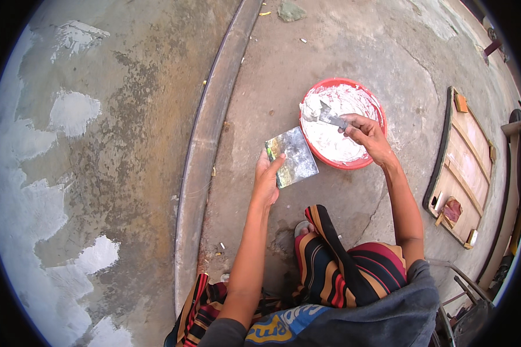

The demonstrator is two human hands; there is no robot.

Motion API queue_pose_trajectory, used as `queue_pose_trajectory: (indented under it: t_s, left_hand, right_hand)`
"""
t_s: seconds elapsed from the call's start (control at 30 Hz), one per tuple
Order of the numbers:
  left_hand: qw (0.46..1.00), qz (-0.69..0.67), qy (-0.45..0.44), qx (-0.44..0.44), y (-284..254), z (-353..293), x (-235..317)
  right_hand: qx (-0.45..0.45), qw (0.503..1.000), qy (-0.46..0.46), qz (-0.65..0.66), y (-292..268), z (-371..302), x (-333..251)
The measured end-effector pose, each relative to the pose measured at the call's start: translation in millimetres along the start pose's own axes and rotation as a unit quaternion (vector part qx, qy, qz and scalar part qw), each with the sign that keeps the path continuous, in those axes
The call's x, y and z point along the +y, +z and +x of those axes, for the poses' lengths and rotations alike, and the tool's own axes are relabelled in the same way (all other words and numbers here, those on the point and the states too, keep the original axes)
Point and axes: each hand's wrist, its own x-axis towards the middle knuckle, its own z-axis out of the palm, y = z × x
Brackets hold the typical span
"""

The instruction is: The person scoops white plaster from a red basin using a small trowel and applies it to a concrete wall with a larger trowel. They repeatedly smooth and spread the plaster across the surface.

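Observation:
My left hand (267, 175) grips a flat square plate (298, 157) by its left edge, thumb on top. Grey and white smears cover the plate's face, with a yellowish patch near my thumb. In my right hand (366, 134) is a small metal putty knife (332, 118), pinched between thumb and fingers. White paste clings to the blade's left side, over a red basin (345, 166). Thick white putty (334, 141) fills the basin, its surface ridged and swirled. The plate's upper right edge lies close beside the basin's rim.
Left of a long raised curb (205, 139) spreads a stained wall-like surface (139, 150) with white putty patches (75, 113). On the right lies a wooden framed panel (463, 168) with blocks on it. A metal-framed object (463, 295) stands at lower right. A stone (291, 10) sits far ahead.

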Motion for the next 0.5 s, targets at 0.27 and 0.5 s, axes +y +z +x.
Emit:
queue_pose_trajectory:
  t_s: [0.27,0.5]
  left_hand:
    - [0.997,-0.075,0.001,-0.006,12.4,-14.1,45.2]
    - [0.998,-0.067,-0.007,0.008,9.9,-35.8,62.7]
  right_hand:
    - [0.016,0.982,-0.178,-0.069,60.1,-25.1,-12.8]
    - [0.054,0.963,-0.247,-0.094,70.2,-34.2,-17.0]
